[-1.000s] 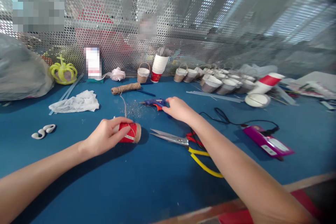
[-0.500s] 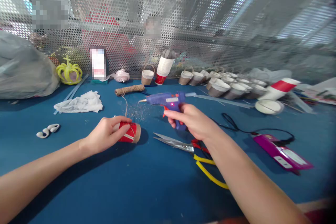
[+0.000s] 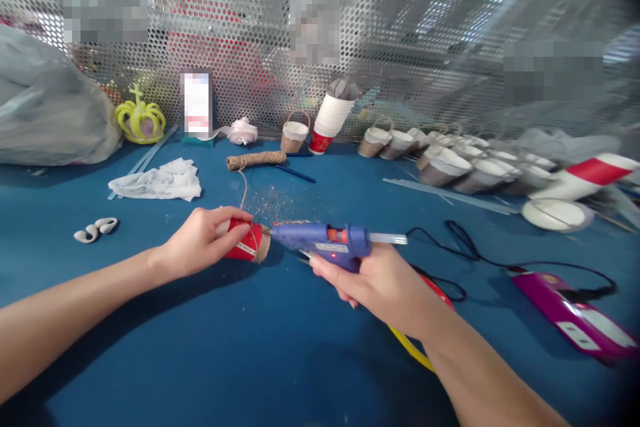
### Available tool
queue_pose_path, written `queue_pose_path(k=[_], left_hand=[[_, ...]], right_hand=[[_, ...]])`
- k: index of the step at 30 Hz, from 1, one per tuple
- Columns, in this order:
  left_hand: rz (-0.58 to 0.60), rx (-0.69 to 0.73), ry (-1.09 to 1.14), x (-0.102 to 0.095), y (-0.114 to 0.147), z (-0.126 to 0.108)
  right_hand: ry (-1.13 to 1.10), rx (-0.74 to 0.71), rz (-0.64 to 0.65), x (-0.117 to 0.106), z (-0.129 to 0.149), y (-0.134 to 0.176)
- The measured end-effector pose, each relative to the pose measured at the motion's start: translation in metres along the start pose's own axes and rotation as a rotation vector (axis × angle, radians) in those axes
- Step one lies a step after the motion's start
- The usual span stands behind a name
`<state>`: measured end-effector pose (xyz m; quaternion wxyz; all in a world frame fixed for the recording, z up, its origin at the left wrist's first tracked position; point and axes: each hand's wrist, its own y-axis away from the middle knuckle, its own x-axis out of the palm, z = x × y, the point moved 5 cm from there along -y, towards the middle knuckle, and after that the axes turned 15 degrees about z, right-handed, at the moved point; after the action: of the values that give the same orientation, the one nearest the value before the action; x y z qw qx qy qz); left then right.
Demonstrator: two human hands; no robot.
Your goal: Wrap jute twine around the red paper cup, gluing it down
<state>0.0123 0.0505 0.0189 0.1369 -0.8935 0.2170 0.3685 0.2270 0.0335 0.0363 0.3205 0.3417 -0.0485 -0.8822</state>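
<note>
My left hand (image 3: 213,240) is wrapped round a red paper cup (image 3: 243,248) lying on its side, with a band of brown twine round one end. From the cup a strand of twine runs up to the twine roll (image 3: 257,160). In my right hand (image 3: 373,280) is a blue hot glue gun (image 3: 320,243), a clear glue stick poking from its back. Its nozzle points left and meets the twine-wrapped end of the cup; whether it touches cannot be made out. Beneath my right hand, scissors with red and yellow handles (image 3: 413,349) are mostly hidden.
Behind stand a small twine-covered bucket (image 3: 294,137), a stack of paper cups (image 3: 333,117) and a phone (image 3: 197,103). Several twine-covered cups (image 3: 445,167) crowd the back right. A purple power strip (image 3: 570,313) with a black cord lies right. Crumpled white cloth (image 3: 157,180) rests left.
The glue gun has come down and its nozzle has moved to the cup's twine-wrapped end. My left hand keeps its hold on the cup. The view has shifted slightly.
</note>
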Motion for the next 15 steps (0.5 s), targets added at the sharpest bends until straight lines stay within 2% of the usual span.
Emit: queue_pose_path(k=[5, 11, 15], left_hand=[[-0.01, -0.007, -0.001, -0.001, 0.0, 0.0], [0.017, -0.076, 0.008, 0.0, -0.001, 0.003], [0.022, -0.086, 0.016, 0.001, -0.001, 0.004]], right_hand=[[0.118, -0.071, -0.062, 0.0, 0.008, 0.0], [0.273, -0.065, -0.06, 0.0, 0.015, 0.004], [0.336, -0.126, -0.105, -0.001, 0.022, 0.007]])
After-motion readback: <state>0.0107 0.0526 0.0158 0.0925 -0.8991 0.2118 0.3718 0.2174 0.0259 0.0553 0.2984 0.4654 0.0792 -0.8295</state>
